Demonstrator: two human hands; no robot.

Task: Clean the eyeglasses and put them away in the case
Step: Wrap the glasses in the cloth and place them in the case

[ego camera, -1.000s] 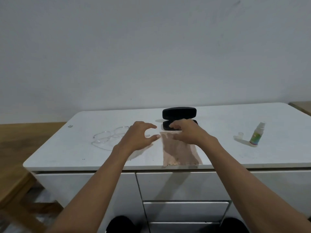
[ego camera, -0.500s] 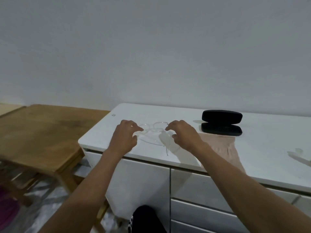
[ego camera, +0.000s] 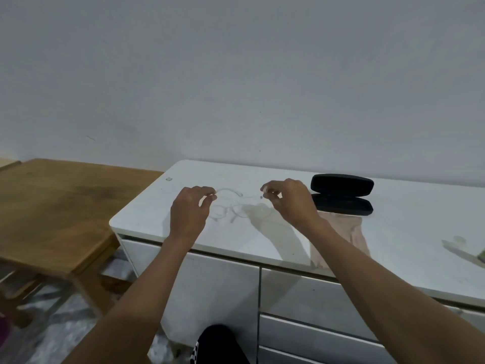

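Eyeglasses with clear frame are held just above the white table: left hand pinches one temple, right hand the other. Open black case lies beside, near pink cloth.

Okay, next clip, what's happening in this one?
A person stands at a white cabinet and holds a pair of clear-framed eyeglasses by the temple ends, left hand on one, right hand on the other, the lenses hanging just over the top. A black case lies open right of the hands, with a pinkish cloth spread in front of it. The glasses are not in the case yet.
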